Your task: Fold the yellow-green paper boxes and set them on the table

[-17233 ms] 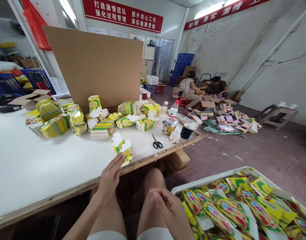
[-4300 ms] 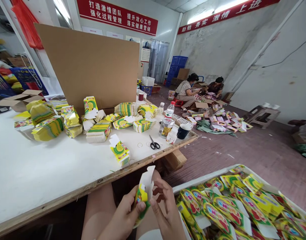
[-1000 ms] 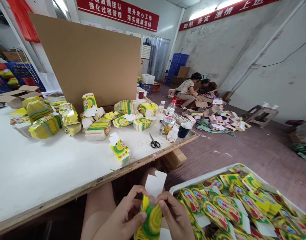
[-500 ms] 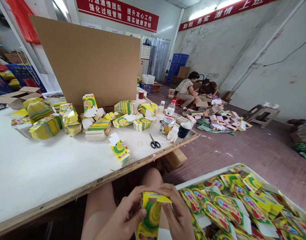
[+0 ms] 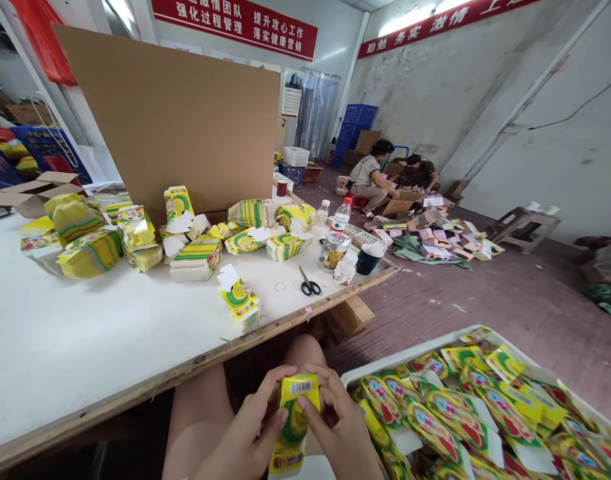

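Yellow carton [image 5: 296,417] sits gripped between left hand [image 5: 245,437] and right hand [image 5: 338,427].

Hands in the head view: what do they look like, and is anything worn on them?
The left hand and the right hand are bare: no gloves and no rings that show. The nails look short. No sleeve, watch or bracelet shows on the wrists in view.

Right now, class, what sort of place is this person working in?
Probably a packaging workshop: the left hand and right hand hold a yellow-green carton, flat carton stacks lie on the white table, and two people sit among boxes on the floor.
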`<move>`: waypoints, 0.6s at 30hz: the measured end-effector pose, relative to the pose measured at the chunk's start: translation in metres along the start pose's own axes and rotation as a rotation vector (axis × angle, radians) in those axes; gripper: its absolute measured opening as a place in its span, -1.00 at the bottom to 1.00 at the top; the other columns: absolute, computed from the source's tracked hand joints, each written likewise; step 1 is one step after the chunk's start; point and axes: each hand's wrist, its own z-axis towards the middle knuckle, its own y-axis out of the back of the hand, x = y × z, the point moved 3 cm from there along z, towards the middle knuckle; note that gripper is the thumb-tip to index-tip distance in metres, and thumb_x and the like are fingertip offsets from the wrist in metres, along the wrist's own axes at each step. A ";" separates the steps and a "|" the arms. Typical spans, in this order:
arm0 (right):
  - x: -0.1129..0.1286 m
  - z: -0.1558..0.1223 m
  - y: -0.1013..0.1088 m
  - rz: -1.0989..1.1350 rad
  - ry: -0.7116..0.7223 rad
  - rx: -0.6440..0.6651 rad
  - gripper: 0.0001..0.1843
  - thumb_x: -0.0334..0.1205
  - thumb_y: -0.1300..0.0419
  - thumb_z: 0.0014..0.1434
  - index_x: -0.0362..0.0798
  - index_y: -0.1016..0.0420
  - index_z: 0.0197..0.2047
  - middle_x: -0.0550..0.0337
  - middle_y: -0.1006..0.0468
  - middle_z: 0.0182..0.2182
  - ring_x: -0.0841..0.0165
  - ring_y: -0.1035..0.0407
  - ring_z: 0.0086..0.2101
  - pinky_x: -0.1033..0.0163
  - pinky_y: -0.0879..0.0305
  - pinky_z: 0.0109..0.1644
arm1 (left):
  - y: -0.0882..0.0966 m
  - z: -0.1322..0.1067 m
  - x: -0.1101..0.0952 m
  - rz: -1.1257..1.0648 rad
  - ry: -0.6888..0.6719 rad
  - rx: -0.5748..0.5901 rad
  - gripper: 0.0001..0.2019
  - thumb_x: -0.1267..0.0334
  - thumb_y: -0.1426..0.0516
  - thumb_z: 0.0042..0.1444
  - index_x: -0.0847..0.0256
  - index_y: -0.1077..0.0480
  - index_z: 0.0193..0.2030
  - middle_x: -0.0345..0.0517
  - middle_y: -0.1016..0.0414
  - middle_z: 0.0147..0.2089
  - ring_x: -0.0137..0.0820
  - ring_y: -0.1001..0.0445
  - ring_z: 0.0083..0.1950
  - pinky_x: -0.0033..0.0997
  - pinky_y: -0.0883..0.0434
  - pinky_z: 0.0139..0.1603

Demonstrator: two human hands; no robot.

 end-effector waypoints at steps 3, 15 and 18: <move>-0.003 0.000 0.000 -0.006 -0.040 0.044 -0.54 -0.13 -0.23 0.21 -0.02 -0.30 0.14 0.15 -0.63 -0.31 0.27 -0.54 -0.30 0.30 -0.46 -0.27 | 0.000 0.001 -0.002 -0.032 0.013 0.007 -0.51 0.12 -0.08 0.29 0.04 -0.21 0.34 0.09 -0.38 0.29 -0.14 -0.42 0.18 -0.15 -0.35 0.25; -0.003 0.001 -0.003 -0.055 -0.086 -0.015 -0.54 -0.13 -0.25 0.14 -0.02 -0.35 0.10 0.31 -0.49 -0.53 0.32 -0.41 -0.50 0.30 -0.37 -0.39 | -0.003 0.001 0.000 -0.008 -0.024 0.022 -0.52 0.12 -0.05 0.31 0.04 -0.19 0.34 0.07 -0.42 0.24 -0.21 -0.45 0.13 -0.24 -0.37 0.22; 0.001 0.001 0.002 -0.020 -0.036 0.037 -0.54 -0.06 -0.21 0.21 0.01 -0.36 0.15 0.20 -0.55 -0.37 0.30 -0.47 -0.38 0.31 -0.42 -0.32 | 0.000 0.002 -0.008 -0.046 0.005 0.043 -0.54 0.12 -0.04 0.32 0.02 -0.17 0.34 0.05 -0.36 0.28 -0.21 -0.39 0.21 -0.21 -0.31 0.27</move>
